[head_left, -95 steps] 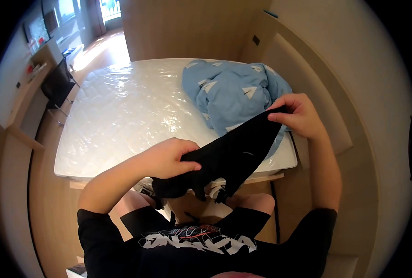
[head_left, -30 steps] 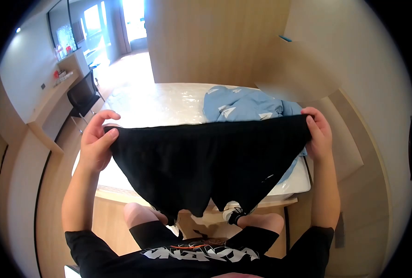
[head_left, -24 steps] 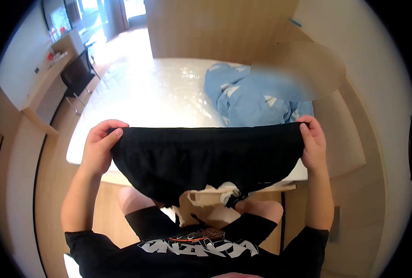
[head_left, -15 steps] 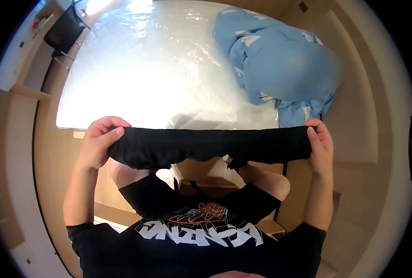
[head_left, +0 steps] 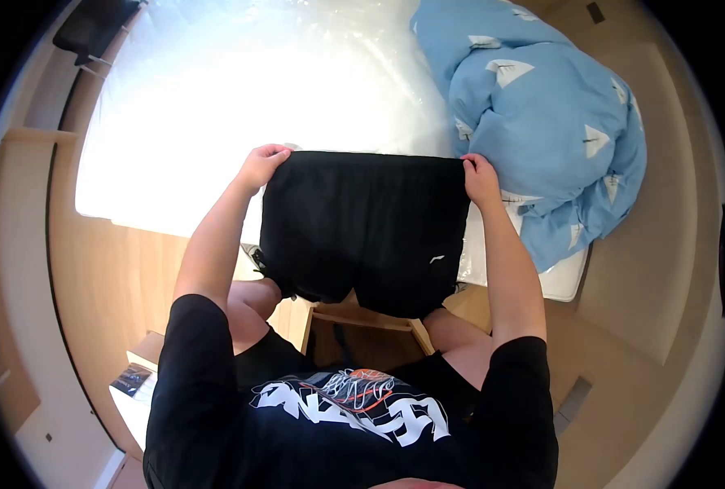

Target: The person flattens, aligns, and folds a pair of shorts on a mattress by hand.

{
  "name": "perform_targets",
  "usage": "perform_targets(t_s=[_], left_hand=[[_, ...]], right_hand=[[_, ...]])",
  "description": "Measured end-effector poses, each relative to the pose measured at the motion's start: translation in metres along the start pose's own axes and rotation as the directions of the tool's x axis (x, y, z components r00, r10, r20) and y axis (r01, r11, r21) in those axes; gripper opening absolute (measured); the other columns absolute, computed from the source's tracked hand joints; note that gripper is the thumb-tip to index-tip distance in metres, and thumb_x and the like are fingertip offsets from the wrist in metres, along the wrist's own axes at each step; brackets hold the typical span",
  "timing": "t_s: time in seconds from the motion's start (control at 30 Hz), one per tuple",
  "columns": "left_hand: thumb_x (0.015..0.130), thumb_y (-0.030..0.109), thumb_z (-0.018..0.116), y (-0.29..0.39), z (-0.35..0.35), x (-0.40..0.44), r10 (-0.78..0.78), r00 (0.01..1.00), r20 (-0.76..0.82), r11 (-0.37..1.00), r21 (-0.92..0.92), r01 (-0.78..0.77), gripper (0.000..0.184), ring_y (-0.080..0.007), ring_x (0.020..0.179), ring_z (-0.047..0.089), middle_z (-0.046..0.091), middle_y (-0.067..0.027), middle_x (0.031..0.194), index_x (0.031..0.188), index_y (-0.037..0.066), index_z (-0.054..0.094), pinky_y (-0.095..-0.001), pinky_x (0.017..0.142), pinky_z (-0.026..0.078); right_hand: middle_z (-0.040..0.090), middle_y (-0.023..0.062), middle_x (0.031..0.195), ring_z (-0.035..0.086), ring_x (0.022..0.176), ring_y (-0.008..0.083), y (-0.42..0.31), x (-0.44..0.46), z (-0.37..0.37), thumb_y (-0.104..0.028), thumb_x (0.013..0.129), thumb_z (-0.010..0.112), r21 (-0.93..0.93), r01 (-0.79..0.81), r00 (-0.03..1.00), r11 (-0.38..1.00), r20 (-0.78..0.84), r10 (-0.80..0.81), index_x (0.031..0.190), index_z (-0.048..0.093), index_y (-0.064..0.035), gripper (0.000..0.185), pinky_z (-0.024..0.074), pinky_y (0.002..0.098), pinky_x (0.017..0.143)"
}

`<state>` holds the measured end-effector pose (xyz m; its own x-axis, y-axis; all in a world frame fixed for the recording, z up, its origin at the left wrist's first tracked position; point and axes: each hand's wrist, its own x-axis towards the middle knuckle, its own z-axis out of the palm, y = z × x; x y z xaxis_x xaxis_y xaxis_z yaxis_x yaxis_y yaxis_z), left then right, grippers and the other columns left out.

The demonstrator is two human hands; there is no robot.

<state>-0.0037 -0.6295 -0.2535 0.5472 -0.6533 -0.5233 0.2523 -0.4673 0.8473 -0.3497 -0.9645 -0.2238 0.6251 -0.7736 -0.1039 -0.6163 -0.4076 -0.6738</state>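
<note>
A pair of black shorts (head_left: pixel 362 220) hangs spread out in front of me, with a small white logo near the lower right hem. My left hand (head_left: pixel 266 165) pinches the top left corner, fingers closed on the cloth. At the opposite top corner, my right hand (head_left: pixel 481 178) grips the edge the same way. The upper edge runs nearly straight between the two hands. Its far side lies over the near part of the plastic-covered mattress (head_left: pixel 216 122), and the two leg ends hang above my lap.
A crumpled blue quilt (head_left: pixel 542 106) with white patterns lies on the mattress at the right. Between my legs is an open wooden drawer or box (head_left: pixel 362 334). A white box (head_left: pixel 134 391) stands at the lower left. A dark chair (head_left: pixel 94 28) is at the far left.
Both hands have moved forward and closer together. The black cloth, a narrow folded strip before, now hangs opened out as shorts. My view has shifted, with the quilt nearer the right.
</note>
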Motion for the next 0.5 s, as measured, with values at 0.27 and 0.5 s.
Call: perform_targets(t_s=[0.27, 0.5], left_hand=[[0.09, 0.015, 0.071, -0.027, 0.001, 0.047, -0.136, 0.991, -0.009, 0.985, -0.111, 0.135, 0.016, -0.0133, 0.08, 0.064, 0.07, -0.0056, 0.09, 0.099, 0.003, 0.07, -0.0257, 0.073, 0.053], [0.08, -0.005, 0.071, -0.023, -0.008, 0.025, -0.008, 0.994, 0.111, 1.0, -0.019, 0.01, 0.019, -0.0165, 0.087, 0.064, 0.069, -0.0077, 0.093, 0.096, 0.004, 0.065, -0.0294, 0.081, 0.053]], right_hand=[[0.065, 0.0213, 0.11, 0.06, 0.103, 0.0407, 0.04, 0.048, 0.066, -0.022, 0.099, 0.047, -0.19, -0.15, 0.984, 0.97, 0.064, 0.165, 0.11, 0.061, -0.0075, 0.023, 0.0483, 0.0441, 0.088], [0.065, 0.022, 0.11, 0.06, 0.104, 0.0413, 0.034, 0.038, 0.067, -0.021, 0.099, 0.046, -0.139, -0.122, 0.992, 0.983, 0.009, 0.124, 0.11, 0.06, -0.0045, 0.024, 0.0479, 0.0442, 0.088]])
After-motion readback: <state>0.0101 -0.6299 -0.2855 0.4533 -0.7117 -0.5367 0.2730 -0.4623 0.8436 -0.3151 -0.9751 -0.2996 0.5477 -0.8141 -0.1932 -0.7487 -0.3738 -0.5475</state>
